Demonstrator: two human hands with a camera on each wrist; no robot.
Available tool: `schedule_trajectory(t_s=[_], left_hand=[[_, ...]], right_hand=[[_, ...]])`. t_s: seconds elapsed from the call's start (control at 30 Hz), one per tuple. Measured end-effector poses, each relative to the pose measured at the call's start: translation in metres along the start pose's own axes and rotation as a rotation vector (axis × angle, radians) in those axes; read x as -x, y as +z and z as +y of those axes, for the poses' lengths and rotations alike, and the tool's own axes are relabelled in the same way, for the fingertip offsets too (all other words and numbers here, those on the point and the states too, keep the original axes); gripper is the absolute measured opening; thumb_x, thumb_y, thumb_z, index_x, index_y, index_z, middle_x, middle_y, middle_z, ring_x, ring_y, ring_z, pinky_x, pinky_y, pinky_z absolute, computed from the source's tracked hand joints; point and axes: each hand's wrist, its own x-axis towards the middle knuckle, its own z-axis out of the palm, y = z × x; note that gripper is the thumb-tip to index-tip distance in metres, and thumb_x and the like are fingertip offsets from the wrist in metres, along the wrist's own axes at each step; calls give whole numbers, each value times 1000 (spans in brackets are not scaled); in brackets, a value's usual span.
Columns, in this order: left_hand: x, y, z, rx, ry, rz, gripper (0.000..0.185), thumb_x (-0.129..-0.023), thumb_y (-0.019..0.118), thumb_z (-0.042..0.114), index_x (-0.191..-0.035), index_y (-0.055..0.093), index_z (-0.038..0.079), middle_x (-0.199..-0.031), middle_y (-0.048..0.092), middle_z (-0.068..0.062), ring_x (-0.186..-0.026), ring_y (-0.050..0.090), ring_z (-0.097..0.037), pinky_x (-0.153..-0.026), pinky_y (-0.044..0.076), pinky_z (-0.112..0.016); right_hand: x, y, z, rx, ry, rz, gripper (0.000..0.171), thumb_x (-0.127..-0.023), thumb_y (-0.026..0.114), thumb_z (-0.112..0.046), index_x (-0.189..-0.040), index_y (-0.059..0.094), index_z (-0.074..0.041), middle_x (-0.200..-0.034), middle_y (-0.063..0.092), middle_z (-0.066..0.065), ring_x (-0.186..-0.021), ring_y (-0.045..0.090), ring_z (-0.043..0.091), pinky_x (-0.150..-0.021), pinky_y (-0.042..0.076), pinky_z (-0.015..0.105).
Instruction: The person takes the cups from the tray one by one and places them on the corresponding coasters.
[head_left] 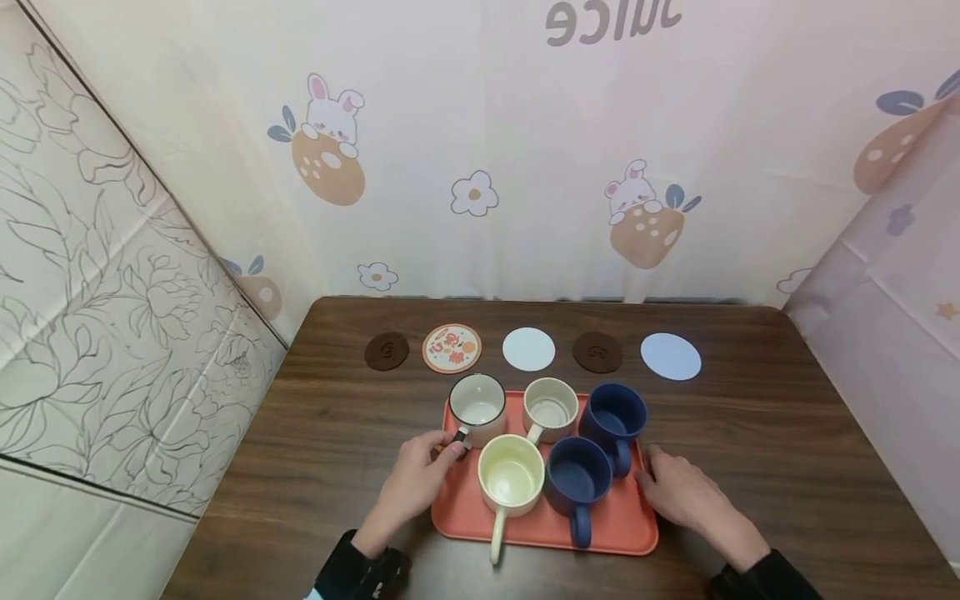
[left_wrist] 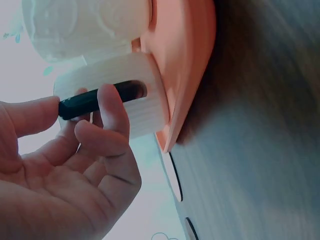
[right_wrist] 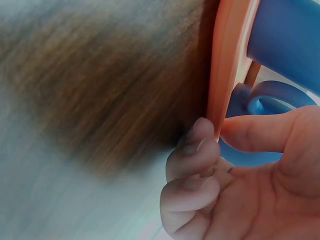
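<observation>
Head view: left hand (head_left: 420,479) pinches white mug's black handle (left_wrist: 95,100) on orange tray (head_left: 622,533); right hand (head_left: 678,492) grips tray's right rim.

"Juice" upside down on backdrop cloth (head_left: 525,125); coaster (head_left: 452,347) print unreadable

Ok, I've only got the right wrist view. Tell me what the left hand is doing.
Observer: The left hand pinches the black handle of the white mug at the tray's far left corner.
Operator: Count the mugs for me.
Observer: Five mugs stand on the orange tray, three pale and two dark blue.
Operator: Now report what's beyond the tray.
Observer: A row of five round coasters lies on the table.
</observation>
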Motion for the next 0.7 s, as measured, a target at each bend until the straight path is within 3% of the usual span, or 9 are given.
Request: schedule_trajectory(t_s=[0.17, 0.33, 0.47, 0.7], left_hand=[[-3, -6, -2, 32, -11, -56, 20, -108, 62, 17, -106, 75, 2, -87, 66, -9, -71, 56, -19, -57, 43, -26], [-9, -5, -6, 217, -23, -124, 24, -109, 58, 13, -108, 73, -5, -95, 70, -16, -75, 60, -23, -64, 49, -28], [-11, -4, -8, 347, -59, -159, 24, -110, 56, 10, -108, 70, -9, -96, 70, -20, -69, 57, -20, -57, 44, -26], [-10, -5, -8, 473, -153, -173, 26, -110, 55, 13, -112, 70, -9, -95, 70, -16, -62, 51, -13, -53, 38, -23]], right_hand=[[1, 4, 2, 22, -41, 43, 29, -107, 52, -20, -114, 58, 8, -78, 52, 7, -68, 54, 21, -60, 44, 37], [0, 5, 4, 35, -39, 28, 32, -107, 52, -21, -117, 59, 9, -81, 55, 7, -71, 56, 22, -63, 45, 40], [-1, 6, 5, 35, -40, 19, 35, -106, 51, -20, -122, 59, 10, -82, 55, 7, -73, 57, 23, -65, 46, 41], [-4, 7, 4, 26, -30, 6, 36, -106, 51, -19, -123, 59, 11, -81, 56, 7, -72, 56, 22, -64, 46, 40]])
